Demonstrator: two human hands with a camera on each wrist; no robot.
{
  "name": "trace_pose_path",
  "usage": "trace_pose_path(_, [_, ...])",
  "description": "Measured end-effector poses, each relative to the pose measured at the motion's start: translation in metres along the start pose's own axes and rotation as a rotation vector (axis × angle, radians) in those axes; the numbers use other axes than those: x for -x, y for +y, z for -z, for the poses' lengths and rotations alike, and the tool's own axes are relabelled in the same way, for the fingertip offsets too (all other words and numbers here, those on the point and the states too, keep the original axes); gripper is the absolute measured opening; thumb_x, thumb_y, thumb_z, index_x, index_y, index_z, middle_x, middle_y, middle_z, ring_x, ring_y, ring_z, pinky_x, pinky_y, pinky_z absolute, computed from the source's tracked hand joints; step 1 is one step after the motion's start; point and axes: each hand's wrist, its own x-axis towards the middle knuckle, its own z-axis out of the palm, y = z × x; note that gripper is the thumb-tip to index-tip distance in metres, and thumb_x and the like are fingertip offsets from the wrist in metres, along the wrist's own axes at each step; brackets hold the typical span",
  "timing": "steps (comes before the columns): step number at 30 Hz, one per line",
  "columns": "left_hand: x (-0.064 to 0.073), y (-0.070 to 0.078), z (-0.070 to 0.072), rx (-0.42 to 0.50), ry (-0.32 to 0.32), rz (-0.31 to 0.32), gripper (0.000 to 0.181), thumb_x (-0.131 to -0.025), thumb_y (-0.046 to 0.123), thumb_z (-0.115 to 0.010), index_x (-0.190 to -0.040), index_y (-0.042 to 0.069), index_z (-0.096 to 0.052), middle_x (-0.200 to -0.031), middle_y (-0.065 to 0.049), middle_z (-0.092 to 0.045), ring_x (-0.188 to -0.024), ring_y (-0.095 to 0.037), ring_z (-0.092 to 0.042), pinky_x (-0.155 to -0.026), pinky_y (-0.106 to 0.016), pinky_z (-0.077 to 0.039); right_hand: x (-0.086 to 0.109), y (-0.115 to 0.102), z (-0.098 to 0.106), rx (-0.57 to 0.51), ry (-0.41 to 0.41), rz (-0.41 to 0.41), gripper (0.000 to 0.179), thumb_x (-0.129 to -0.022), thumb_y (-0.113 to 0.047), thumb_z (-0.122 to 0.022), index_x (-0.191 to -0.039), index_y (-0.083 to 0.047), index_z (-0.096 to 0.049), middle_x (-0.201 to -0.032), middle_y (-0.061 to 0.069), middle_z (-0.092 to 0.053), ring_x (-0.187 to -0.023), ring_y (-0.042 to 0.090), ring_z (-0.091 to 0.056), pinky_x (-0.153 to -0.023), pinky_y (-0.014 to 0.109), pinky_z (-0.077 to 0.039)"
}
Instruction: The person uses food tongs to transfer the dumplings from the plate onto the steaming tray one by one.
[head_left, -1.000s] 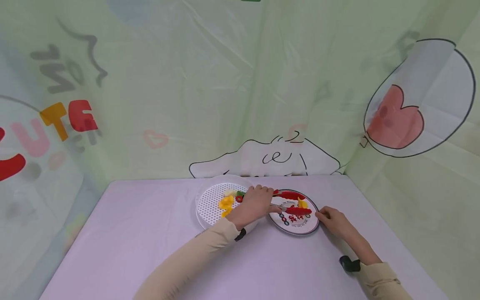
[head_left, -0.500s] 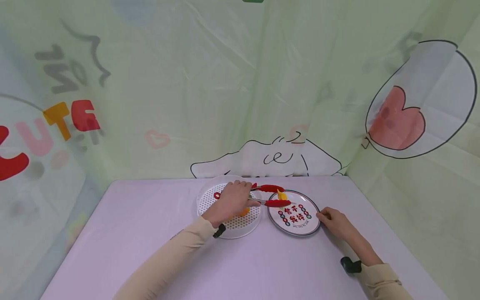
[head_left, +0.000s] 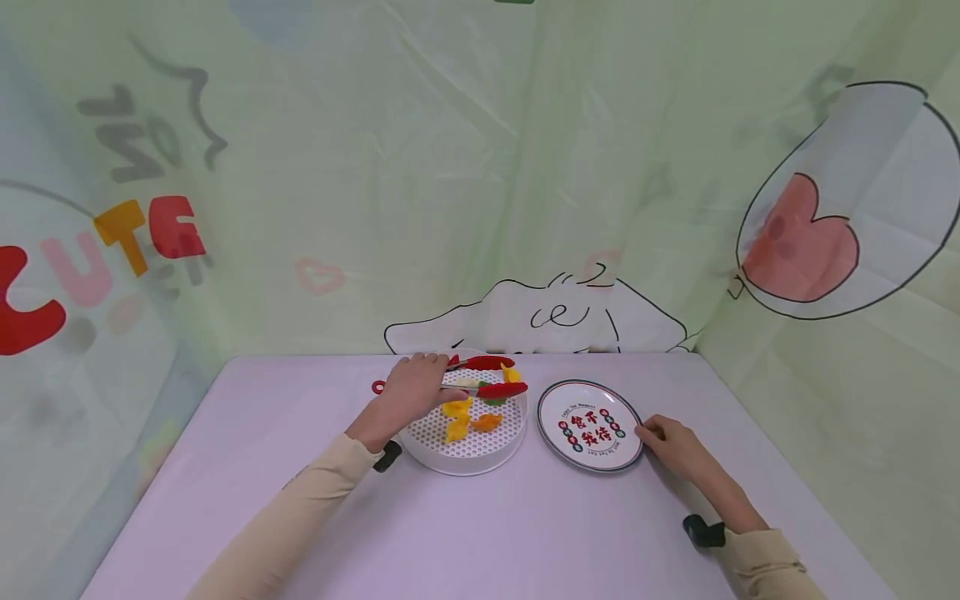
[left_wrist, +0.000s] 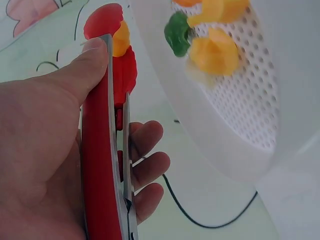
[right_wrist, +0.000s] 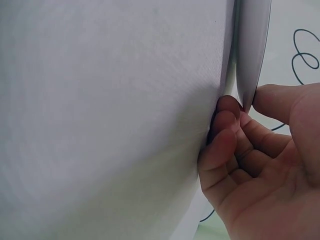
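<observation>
My left hand (head_left: 411,392) grips red-and-metal tongs (left_wrist: 97,150), which reach over a white round perforated tray (head_left: 465,463). Between the red tong tips is a small yellow piece (head_left: 511,374), also visible in the left wrist view. Yellow pieces (head_left: 456,408), an orange piece (head_left: 486,422) and a green piece (left_wrist: 177,34) lie on the holes of the tray. To the right, my right hand (head_left: 675,446) pinches the rim of a white plate (head_left: 558,408) between thumb and fingers. This plate bears red lettering and a dark edge line. Its rim shows edge-on in the right wrist view.
Both dishes stand near the back edge of a pale lilac table (head_left: 480,542). A pale green curtain (head_left: 360,208) with printed drawings hangs behind it and along both sides. The plate stands just right of the tray, with a narrow gap between.
My left hand has carried the tongs and the yellow piece leftward, from above the plate to above the tray. The right hand has stayed at the plate's rim.
</observation>
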Motion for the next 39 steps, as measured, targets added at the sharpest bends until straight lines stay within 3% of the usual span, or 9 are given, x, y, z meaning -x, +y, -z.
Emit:
trace_pose_path(8, [0.016,-0.026,0.004,0.005,-0.004,0.041,0.078,-0.089,0.060,-0.066,-0.142,0.005,-0.052,-0.139,-0.016,-0.061,-0.124,-0.034,-0.057,-0.104,-0.050,-0.049,-0.001,0.002,0.000,0.013,-0.005,-0.005,0.033,-0.104,-0.024,-0.052,-0.111,0.007,-0.061,-0.094,0.014,-0.064,-0.085,0.023,-0.056,-0.072,0.035,-0.049])
trace_pose_path(24, [0.051,-0.073,0.016,-0.098,-0.020,0.078,0.071,-0.085,0.057,-0.072,-0.128,0.002,-0.060,-0.119,-0.014,-0.069,-0.105,-0.031,-0.063,-0.091,-0.046,-0.054,-0.004,0.007,-0.001,0.012,-0.008,0.007,0.033,-0.104,-0.025,-0.052,-0.110,0.007,-0.060,-0.093,0.014,-0.063,-0.084,0.024,-0.056,-0.072,0.034,-0.049])
trace_pose_path(33, [0.054,-0.071,0.032,-0.149,-0.103,0.075,0.070,-0.081,0.051,-0.080,-0.127,0.002,-0.062,-0.117,-0.016,-0.070,-0.104,-0.032,-0.063,-0.093,-0.048,-0.053,-0.005,0.007,-0.001,0.008,-0.010,0.005,0.033,-0.103,-0.024,-0.052,-0.110,0.007,-0.060,-0.092,0.013,-0.062,-0.084,0.024,-0.055,-0.071,0.034,-0.049])
trace_pose_path(39, [0.054,-0.068,0.032,-0.147,-0.142,0.070,0.067,-0.082,0.050,-0.080,-0.126,0.002,-0.062,-0.113,-0.015,-0.070,-0.099,-0.030,-0.061,-0.091,-0.046,-0.054,-0.003,0.006,0.000,0.004,-0.012,0.002,0.034,-0.104,-0.025,-0.052,-0.111,0.007,-0.060,-0.093,0.013,-0.063,-0.085,0.024,-0.056,-0.072,0.034,-0.049])
